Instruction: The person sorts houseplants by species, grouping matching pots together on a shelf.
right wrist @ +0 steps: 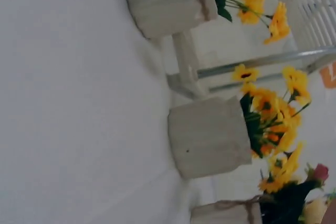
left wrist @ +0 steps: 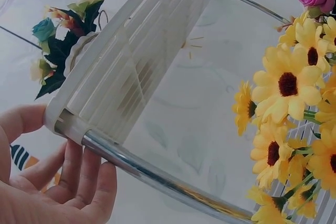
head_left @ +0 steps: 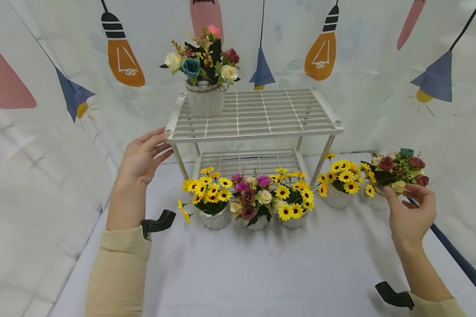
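While the right hand [head_left: 412, 215] reaches round the rightmost rose pot [head_left: 400, 169] on the counter [head_left: 262, 273], whether gripping I cannot tell, the left hand [head_left: 143, 156] pinches the rack [head_left: 258, 112]; pot-arranging seems underway, likely needing a secure hold next.

Here's the white two-tier rack [head_left: 258, 115], upright on slim metal legs, left hand [head_left: 143, 156] at its upper corner — and far right, a pale pot of mixed roses [head_left: 396, 169] stands upright, cream bloom between the right hand's [head_left: 414, 215] thumb and fingers.
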{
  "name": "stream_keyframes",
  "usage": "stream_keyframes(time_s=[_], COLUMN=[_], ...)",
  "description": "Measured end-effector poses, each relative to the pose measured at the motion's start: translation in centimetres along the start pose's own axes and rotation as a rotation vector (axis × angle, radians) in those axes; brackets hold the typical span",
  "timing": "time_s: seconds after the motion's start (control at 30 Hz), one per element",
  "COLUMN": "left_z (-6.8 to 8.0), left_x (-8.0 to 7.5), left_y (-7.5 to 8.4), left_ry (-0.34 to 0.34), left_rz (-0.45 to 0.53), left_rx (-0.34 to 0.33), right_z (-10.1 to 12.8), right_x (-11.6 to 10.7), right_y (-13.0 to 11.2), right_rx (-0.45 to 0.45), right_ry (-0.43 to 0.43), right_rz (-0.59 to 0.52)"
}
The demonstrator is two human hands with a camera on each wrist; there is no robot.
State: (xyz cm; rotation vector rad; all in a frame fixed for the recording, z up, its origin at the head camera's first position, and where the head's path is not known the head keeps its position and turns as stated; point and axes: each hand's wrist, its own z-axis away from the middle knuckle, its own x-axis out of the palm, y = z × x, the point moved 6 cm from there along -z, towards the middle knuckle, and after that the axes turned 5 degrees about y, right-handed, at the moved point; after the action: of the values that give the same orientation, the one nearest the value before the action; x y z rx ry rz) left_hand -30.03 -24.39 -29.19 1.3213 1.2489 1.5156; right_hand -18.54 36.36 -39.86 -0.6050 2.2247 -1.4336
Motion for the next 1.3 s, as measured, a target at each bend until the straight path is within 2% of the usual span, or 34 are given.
stream_keyframes(time_s=[0.23,0.37,0.53,0.63,0.8,1.07,1.17,1.3], left_z=[0.1,0.2,0.0,0.0,0.1,0.2,0.3,0.3], left_x=[-0.1,0.0,0.0,0.0,0.1,0.1,0.2,0.1], left_y=[0.1,0.0,-0.1,-0.1,-0.1,-0.2,-0.1,-0.1], left_ry=[-0.004,-0.002,0.004,0.003,-0.004,-0.011,-0.014,-0.009], left_rz=[0.021,0.006,-0.007,0.011,0.049,0.041,0.036,0.041], left_rx=[-0.006,-0.002,0.013,0.009,-0.008,0.001,0.002,0.0], right_z=[-1.0,-1.3,-1.5,-1.7,-2.7,-4.1,-4.4,-5.1], right_x=[-0.8,-0.3,0.9,1.4,1.8,2.2,2.6,2.9], right_y=[4.4,6.6,8.7,9.5,10.5,12.2,12.5,12.7], right_rx=[0.269,0.392,0.485,0.511,0.534,0.594,0.575,0.515], right_ry=[0.008,-0.053,-0.177,-0.216,-0.209,-0.215,-0.247,-0.311], right_rz=[0.093,0.15,0.212,0.198,0.12,0.077,0.072,0.124])
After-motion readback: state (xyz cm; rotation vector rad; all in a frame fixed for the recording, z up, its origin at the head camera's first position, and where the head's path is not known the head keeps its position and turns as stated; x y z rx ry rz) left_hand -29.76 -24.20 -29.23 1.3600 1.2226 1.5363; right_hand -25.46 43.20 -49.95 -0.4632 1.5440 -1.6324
